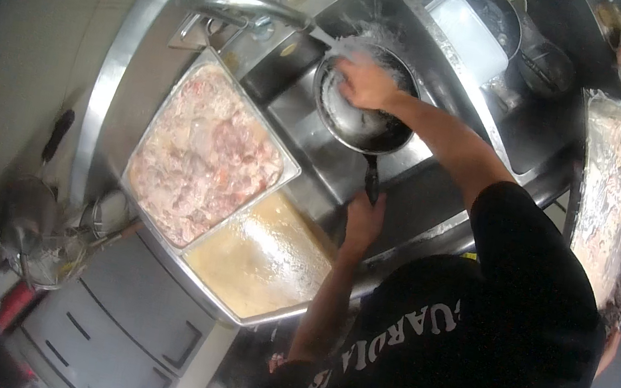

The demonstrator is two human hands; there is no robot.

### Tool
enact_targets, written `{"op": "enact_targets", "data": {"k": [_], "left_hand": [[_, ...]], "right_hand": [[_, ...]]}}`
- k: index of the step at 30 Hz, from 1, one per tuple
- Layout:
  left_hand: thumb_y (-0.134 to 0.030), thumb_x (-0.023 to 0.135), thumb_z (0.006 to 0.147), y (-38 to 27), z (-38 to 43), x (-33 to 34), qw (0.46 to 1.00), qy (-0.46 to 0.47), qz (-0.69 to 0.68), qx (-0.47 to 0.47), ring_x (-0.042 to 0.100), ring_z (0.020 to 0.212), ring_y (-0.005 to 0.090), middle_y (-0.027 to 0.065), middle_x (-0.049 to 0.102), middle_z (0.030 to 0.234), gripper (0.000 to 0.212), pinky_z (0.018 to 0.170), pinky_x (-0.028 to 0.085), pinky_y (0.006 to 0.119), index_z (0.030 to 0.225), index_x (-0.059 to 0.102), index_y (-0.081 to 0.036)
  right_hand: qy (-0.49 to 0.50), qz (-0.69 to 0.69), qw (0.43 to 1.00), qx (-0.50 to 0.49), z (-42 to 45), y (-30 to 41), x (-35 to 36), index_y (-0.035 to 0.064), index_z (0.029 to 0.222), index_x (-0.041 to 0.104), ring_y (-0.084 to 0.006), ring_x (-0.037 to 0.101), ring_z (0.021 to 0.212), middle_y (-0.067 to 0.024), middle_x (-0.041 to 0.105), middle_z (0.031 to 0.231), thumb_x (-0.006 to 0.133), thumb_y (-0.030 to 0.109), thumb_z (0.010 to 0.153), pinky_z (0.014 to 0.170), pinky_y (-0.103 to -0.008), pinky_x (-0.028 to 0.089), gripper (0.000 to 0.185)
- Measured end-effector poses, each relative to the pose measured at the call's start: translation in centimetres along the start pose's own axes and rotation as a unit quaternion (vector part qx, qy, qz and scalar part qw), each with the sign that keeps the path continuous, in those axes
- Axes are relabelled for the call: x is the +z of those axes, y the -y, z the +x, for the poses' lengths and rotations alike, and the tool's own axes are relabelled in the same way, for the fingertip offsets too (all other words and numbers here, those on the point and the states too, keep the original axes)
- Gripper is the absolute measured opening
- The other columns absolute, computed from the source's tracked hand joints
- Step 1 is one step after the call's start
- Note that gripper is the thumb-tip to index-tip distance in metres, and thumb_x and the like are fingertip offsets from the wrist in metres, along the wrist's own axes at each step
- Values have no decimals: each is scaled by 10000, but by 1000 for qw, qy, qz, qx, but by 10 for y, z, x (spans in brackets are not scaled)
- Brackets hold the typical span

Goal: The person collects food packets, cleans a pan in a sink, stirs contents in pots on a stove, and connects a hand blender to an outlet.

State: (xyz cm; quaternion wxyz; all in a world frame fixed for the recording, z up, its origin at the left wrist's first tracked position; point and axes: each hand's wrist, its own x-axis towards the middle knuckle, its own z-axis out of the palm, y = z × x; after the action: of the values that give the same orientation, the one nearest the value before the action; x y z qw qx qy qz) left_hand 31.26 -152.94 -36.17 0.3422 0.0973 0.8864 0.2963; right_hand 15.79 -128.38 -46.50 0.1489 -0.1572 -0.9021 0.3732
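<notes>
A dark round frying pan point(366, 130) sits tilted in the metal sink basin point(295, 100) under a running faucet point(267, 7). My left hand point(364, 221) is closed around the pan's black handle point(371, 179). Inside the pan is my right hand point(367, 84), blurred, with its fingers against the wet inner surface. Whether it holds a scrubber cannot be told. Water splashes off the pan's far rim, and whitish water or foam lies in it.
Left of the basin stand a metal pan of raw meat point(208, 147) and a pan of yellowish liquid point(258, 253). A second basin holds a white plastic container point(469, 36) and other cookware. At right, another person's hand point(608, 354) is by a long smeared metal tray point(613, 205).
</notes>
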Motion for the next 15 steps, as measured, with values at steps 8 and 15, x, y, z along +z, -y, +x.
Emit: {"op": "enact_targets", "data": {"k": [8, 15], "left_hand": [[-258, 685, 947, 17, 32, -6, 999, -30, 23, -35, 650, 955, 542, 355, 667, 941, 370, 807, 510, 569, 1019, 590, 92], [-264, 669, 952, -7, 23, -15, 996, -54, 76, -5, 655, 998, 530, 348, 677, 1001, 377, 851, 513, 554, 1115, 607, 71]], "right_hand": [[248, -23, 968, -23, -82, -12, 19, 18, 1216, 616, -406, 601, 1147, -222, 603, 1193, 638, 180, 838, 976, -498, 512, 411], [137, -18, 976, 166, -85, 4, 32, 25, 1176, 615, -433, 618, 1115, -262, 601, 1162, 606, 141, 855, 969, -512, 514, 342]]}}
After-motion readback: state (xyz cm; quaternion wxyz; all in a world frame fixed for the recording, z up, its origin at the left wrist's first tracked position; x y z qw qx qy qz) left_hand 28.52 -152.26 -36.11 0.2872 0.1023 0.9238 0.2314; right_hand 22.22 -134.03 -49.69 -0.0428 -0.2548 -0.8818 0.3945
